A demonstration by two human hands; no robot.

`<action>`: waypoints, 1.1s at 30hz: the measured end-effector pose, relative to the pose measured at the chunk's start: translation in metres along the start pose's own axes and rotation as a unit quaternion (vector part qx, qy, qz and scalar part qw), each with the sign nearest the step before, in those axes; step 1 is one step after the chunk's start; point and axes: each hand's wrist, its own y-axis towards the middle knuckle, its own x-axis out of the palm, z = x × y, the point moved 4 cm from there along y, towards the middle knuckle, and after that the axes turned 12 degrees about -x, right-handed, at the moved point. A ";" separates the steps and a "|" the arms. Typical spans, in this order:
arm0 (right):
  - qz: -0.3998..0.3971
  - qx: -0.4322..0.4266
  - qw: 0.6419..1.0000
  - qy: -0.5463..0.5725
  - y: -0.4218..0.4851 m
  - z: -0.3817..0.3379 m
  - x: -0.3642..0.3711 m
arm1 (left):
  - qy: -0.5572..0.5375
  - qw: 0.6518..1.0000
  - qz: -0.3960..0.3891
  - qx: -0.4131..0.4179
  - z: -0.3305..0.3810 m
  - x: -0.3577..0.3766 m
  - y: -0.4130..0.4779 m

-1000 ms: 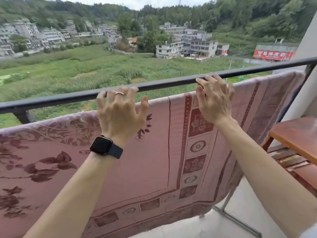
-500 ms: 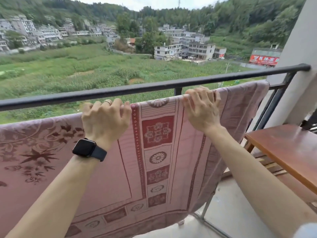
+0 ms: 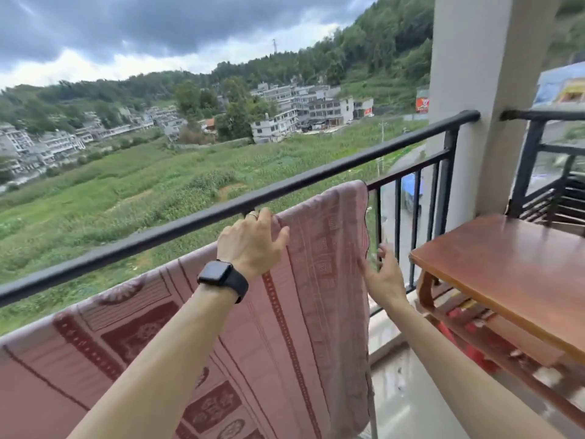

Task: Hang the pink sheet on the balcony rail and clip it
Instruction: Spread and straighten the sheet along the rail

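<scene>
**Sheet draped, no clip in sight**

The pink sheet (image 3: 300, 280) hangs lengthwise along the balcony rail (image 3: 190, 222), ending short of its right corner. The left hand (image 3: 253, 240) rests spread on the top fold. The right hand (image 3: 384, 277), nearer the hanging side edge, brackets it loosely.

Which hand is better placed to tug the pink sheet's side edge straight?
Probably right. The right hand touches the pink sheet at its side edge; the left hand rests on its top.
</scene>
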 end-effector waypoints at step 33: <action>-0.202 0.023 0.977 0.058 0.074 0.108 -0.031 | -0.092 0.995 -0.030 0.000 0.174 0.064 0.111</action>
